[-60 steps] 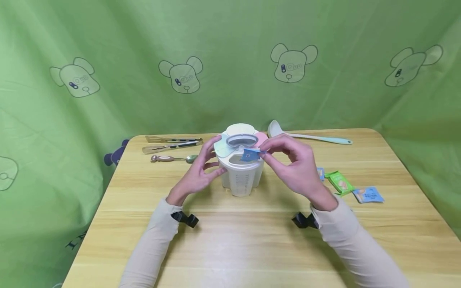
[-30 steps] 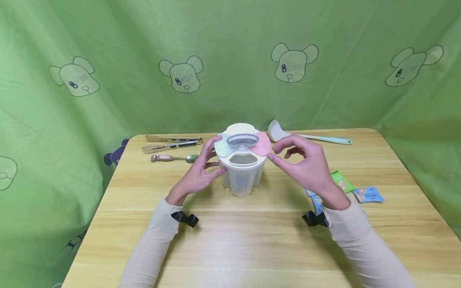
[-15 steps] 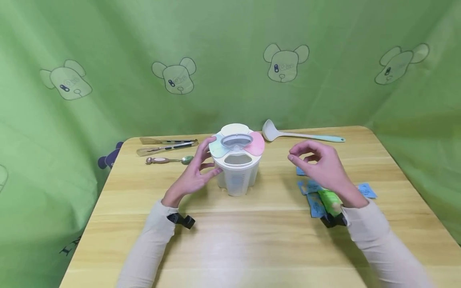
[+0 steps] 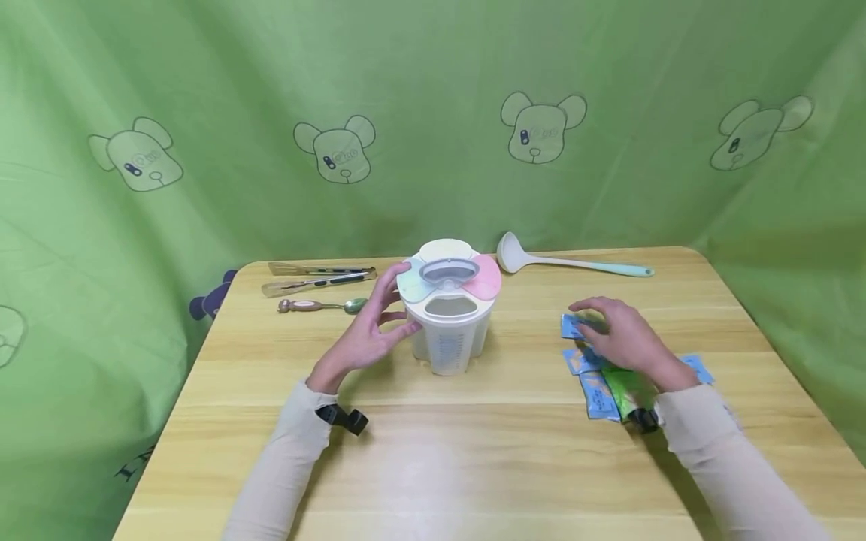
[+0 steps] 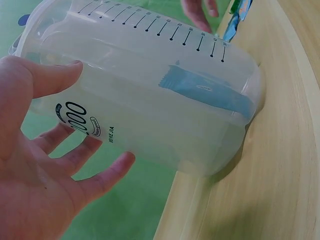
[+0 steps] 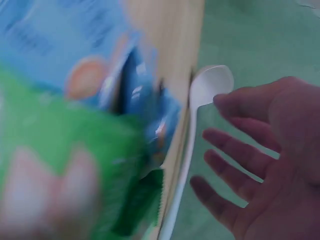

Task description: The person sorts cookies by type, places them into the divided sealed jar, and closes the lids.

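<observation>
A translucent storage canister [image 4: 449,349] stands upright on the table, with a lobed lid of white, pale blue and pink sections and an uncovered opening at its front. My left hand [image 4: 367,330] holds its left side, thumb at the front and fingers behind, as the left wrist view also shows. Through its wall a blue snack packet [image 5: 207,92] can be seen inside. My right hand [image 4: 625,338] hovers at a blue packet [image 4: 571,327], fingers spread and holding nothing; whether it touches the packet I cannot tell. Below it lie further blue packets [image 4: 599,396] and a green packet [image 4: 619,385].
A ladle [image 4: 575,263] with a pale turquoise handle lies at the table's back right. Metal tongs [image 4: 318,283] and a spoon [image 4: 321,306] lie at the back left. A green curtain [image 4: 433,188] hangs behind the table [image 4: 433,466].
My right hand released a blue packet at the canister's front opening, and the packet went out of sight there. It then moved right to the loose packets. My left hand stays on the canister.
</observation>
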The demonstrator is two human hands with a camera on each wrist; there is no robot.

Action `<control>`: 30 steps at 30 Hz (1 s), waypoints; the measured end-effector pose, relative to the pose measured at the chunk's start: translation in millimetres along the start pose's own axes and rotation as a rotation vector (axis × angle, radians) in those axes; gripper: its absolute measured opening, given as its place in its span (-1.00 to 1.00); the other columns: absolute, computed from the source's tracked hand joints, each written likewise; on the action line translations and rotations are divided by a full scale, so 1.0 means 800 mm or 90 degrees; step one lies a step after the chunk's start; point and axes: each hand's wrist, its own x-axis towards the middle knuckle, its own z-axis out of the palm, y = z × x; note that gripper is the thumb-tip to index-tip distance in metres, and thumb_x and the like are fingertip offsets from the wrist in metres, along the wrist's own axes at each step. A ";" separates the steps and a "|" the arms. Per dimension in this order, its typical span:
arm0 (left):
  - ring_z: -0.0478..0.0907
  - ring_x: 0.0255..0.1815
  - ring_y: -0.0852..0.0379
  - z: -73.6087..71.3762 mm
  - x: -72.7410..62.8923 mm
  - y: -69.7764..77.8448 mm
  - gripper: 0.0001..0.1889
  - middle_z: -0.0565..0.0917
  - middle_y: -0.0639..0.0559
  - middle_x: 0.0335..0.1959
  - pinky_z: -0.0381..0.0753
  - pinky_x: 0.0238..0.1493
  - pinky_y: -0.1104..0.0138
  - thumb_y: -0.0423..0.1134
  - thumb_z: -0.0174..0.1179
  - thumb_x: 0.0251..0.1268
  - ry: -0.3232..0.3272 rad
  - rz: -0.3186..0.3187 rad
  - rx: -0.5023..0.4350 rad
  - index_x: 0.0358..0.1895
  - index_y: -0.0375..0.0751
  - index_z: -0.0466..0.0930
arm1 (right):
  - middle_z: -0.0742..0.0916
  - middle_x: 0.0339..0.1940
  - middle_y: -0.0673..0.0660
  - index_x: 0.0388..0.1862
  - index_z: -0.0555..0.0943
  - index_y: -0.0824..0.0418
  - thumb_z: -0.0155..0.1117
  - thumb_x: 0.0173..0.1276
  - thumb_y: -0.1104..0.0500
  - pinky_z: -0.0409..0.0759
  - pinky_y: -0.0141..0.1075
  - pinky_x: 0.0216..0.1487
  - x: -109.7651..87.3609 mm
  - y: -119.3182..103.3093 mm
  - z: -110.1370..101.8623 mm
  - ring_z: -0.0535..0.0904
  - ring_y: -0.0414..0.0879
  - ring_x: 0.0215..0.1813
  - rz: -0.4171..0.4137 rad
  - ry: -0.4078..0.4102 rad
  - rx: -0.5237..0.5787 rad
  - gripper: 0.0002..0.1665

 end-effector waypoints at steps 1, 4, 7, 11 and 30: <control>0.39 0.63 -0.35 -0.001 0.000 0.001 0.01 0.31 -0.21 0.72 0.60 0.51 -0.23 -0.49 0.40 0.38 0.001 -0.002 0.000 0.75 0.13 0.03 | 0.66 0.43 0.49 0.42 0.61 0.37 0.32 0.59 0.29 0.57 0.42 0.38 0.000 0.005 0.002 0.55 0.49 0.44 0.009 -0.020 -0.012 -0.52; 0.40 0.63 -0.32 -0.001 -0.001 0.002 0.02 0.31 -0.19 0.72 0.60 0.51 -0.22 -0.49 0.40 0.37 0.002 -0.005 0.000 0.75 0.17 0.04 | 0.63 0.46 0.51 0.48 0.56 0.40 0.25 0.62 0.29 0.45 0.48 0.50 0.000 0.012 0.008 0.47 0.54 0.51 0.029 -0.049 -0.035 -0.49; 0.39 0.64 -0.32 -0.001 -0.002 0.002 0.02 0.30 -0.18 0.73 0.60 0.51 -0.21 -0.48 0.40 0.37 0.002 -0.008 0.000 0.75 0.18 0.04 | 0.67 0.41 0.51 0.45 0.58 0.40 0.23 0.61 0.30 0.52 0.47 0.44 0.000 0.017 0.011 0.53 0.54 0.45 0.043 -0.052 -0.057 -0.52; 0.38 0.65 -0.34 0.000 -0.002 0.002 0.02 0.28 -0.19 0.74 0.60 0.51 -0.22 -0.48 0.40 0.37 0.001 -0.007 -0.002 0.75 0.16 0.03 | 0.70 0.36 0.51 0.40 0.61 0.37 0.24 0.60 0.30 0.58 0.45 0.38 0.001 0.022 0.012 0.59 0.53 0.39 0.060 -0.055 -0.065 -0.55; 0.39 0.64 -0.32 0.000 -0.002 0.003 0.02 0.29 -0.16 0.74 0.62 0.49 -0.22 -0.47 0.40 0.37 0.002 -0.015 0.007 0.75 0.19 0.04 | 0.76 0.00 0.33 0.15 0.70 0.34 0.40 0.48 0.33 0.74 0.26 0.09 0.000 0.005 0.016 0.73 0.28 0.04 0.015 0.074 -0.038 -0.70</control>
